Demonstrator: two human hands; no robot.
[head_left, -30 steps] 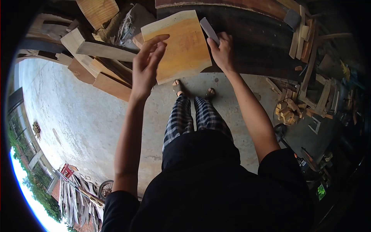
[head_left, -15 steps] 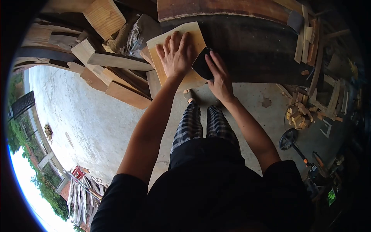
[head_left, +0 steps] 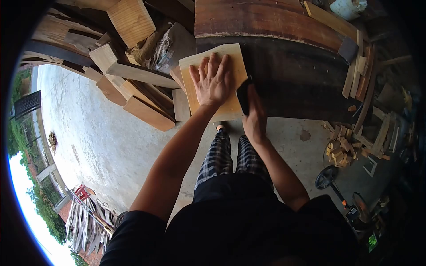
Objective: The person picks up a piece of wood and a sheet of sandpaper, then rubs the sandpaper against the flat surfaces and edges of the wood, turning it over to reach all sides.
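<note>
A pale yellowish wooden board (head_left: 233,99) lies at the near left end of a dark bench (head_left: 301,80). On its upper middle my left hand (head_left: 214,84) rests flat, fingers spread, holding nothing. Beside the board's right edge, my right hand (head_left: 256,116) is closed around a black pad (head_left: 243,96). The pad is tilted on its side against that edge, and my fingers are partly hidden and blurred.
Stacked wood offcuts (head_left: 142,73) crowd the left of the bench. Thin strips (head_left: 353,66) and a grey block (head_left: 348,48) lie at its right end. Small wood pieces (head_left: 341,148) and a wheeled tool (head_left: 327,177) are on the floor at right.
My right hand has moved lower along the board's right edge, and the black pad has turned from lying flatter to standing on its side. My left hand stays flat on the board. The view has shifted.
</note>
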